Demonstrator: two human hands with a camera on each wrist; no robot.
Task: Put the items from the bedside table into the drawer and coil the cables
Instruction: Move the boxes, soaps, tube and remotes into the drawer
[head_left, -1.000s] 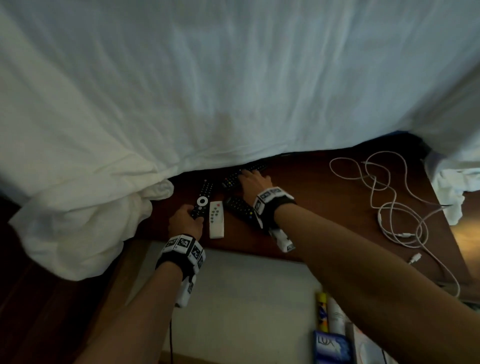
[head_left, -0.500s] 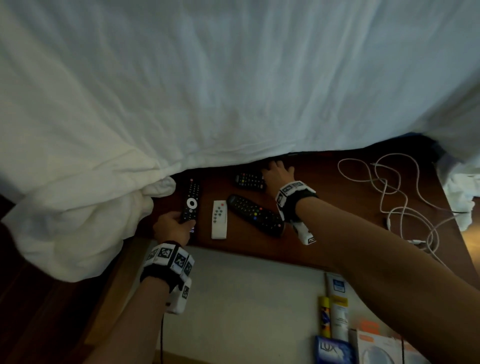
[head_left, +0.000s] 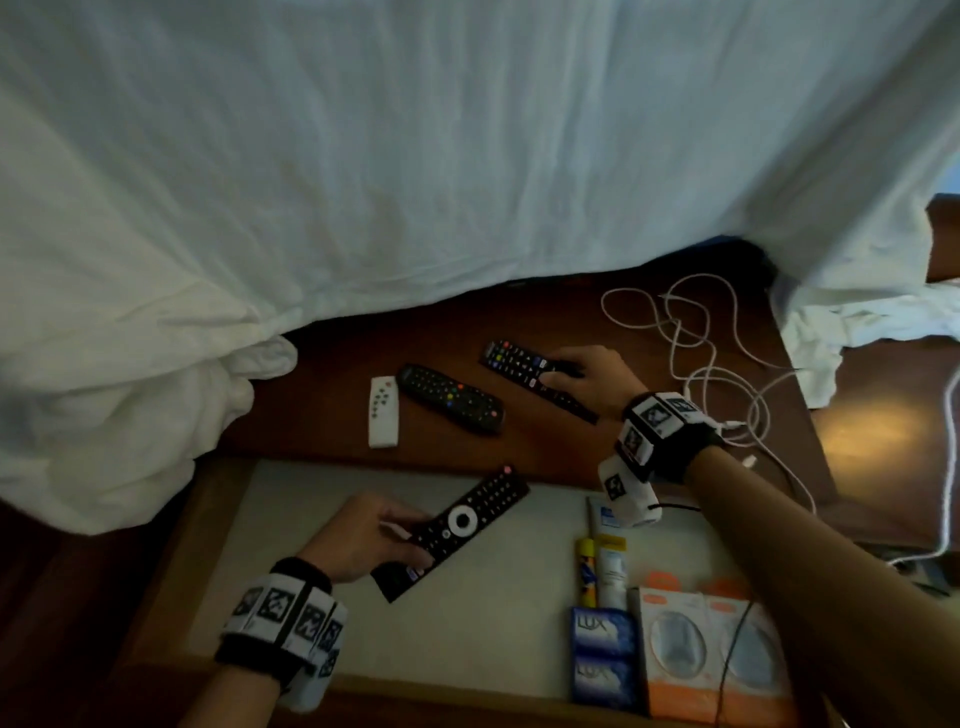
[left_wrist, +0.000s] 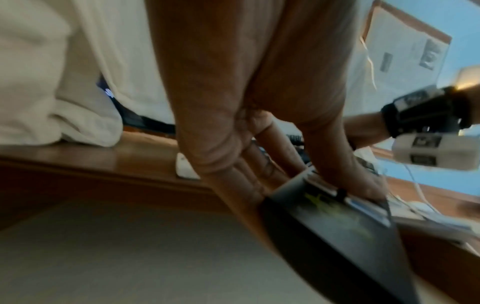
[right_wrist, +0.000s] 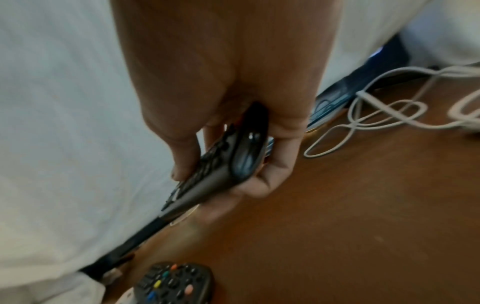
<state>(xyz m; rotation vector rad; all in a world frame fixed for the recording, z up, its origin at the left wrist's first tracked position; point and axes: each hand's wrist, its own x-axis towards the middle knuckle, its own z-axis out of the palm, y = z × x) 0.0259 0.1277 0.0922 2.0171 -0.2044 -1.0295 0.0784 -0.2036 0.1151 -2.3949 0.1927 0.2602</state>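
Observation:
My left hand (head_left: 371, 535) grips a long black remote with a white ring button (head_left: 457, 525) over the open drawer (head_left: 291, 525); the left wrist view shows the fingers curled round its end (left_wrist: 332, 207). My right hand (head_left: 587, 376) grips a second black remote (head_left: 519, 364) on the dark wooden bedside table (head_left: 571, 452); the right wrist view shows fingers and thumb wrapped round it (right_wrist: 228, 166). A third black remote (head_left: 452, 397) and a small white remote (head_left: 383, 411) lie on the table between my hands. Tangled white cables (head_left: 691, 353) lie at the table's right.
A white duvet (head_left: 363, 156) overhangs the table's far edge and bunches at the left. In the drawer's right part lie toiletry tubes (head_left: 610, 566), blue LUX soap boxes (head_left: 602, 654) and an orange-and-white pack (head_left: 711, 660). A dark flat object (right_wrist: 345, 98) sticks out under the bedding.
My left hand has carried the ring-button remote off the table and over the drawer. My right hand has pulled the other remote out from under the duvet and now grips it.

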